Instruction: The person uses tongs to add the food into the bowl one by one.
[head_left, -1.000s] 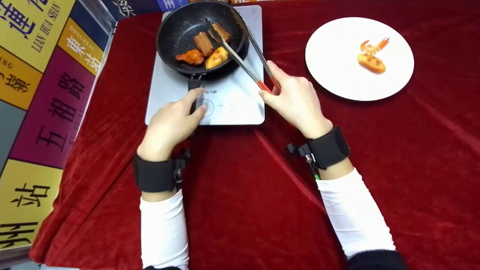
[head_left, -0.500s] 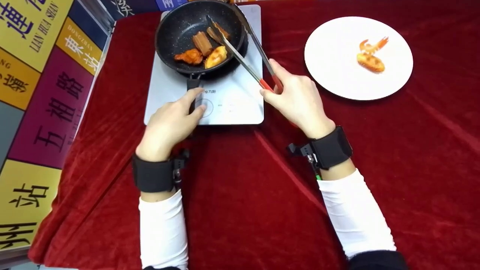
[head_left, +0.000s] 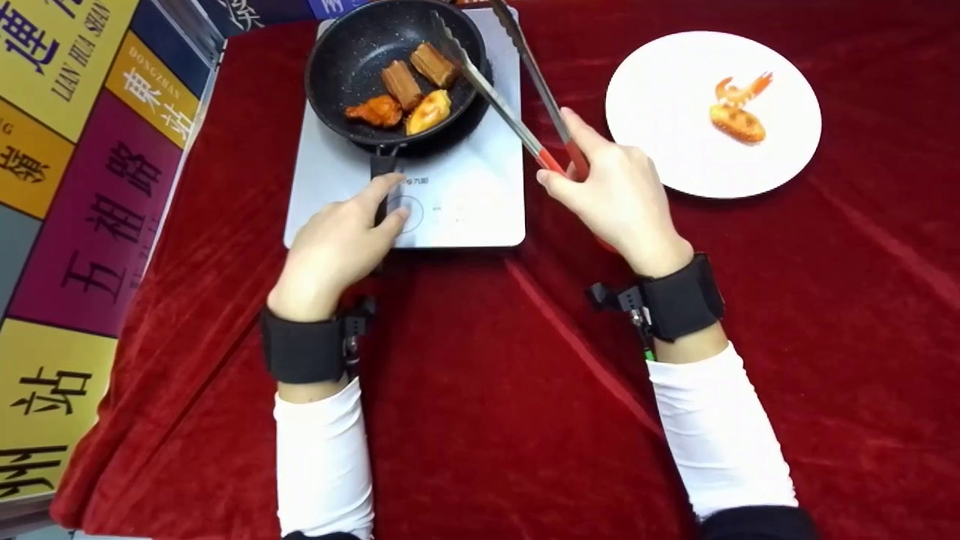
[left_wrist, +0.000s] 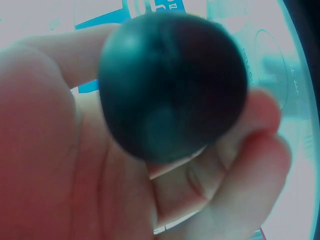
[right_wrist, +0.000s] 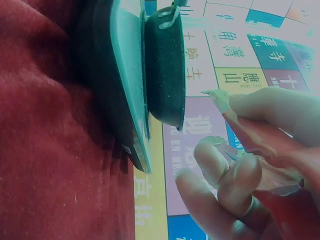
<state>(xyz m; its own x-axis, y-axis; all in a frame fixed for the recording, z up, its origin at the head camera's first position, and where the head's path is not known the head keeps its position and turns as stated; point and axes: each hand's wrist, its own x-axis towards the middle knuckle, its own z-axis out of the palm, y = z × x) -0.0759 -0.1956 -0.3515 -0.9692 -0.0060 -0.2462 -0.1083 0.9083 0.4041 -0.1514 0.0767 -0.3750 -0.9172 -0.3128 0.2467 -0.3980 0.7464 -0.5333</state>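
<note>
My left hand (head_left: 337, 236) grips the black handle (head_left: 384, 166) of a frying pan (head_left: 356, 56); in the left wrist view the handle's rounded end (left_wrist: 172, 85) lies within the curled fingers. My right hand (head_left: 619, 187) holds metal tongs (head_left: 510, 124) by their red grips. The tongs' arms are spread, one over the pan beside a brown ribbed food piece (head_left: 433, 64), the other beyond the pan's right rim. Nothing is between their tips. Also in the pan lie a second brown ribbed piece (head_left: 402, 84), a reddish-orange piece (head_left: 375, 111) and a yellow browned piece (head_left: 428, 112).
The pan stands on a white induction cooktop (head_left: 480, 217). To the right, a white plate (head_left: 652, 112) bears a shrimp-like piece (head_left: 742, 91) and another yellow browned piece (head_left: 737, 123). A red cloth (head_left: 510, 390) covers the table; panels with printed characters (head_left: 112, 202) stand at left.
My right hand has moved right, and the tongs have spread wider. Their tips have drawn off the right-hand brown piece, which now shows more fully. The left hand keeps its hold on the handle.
</note>
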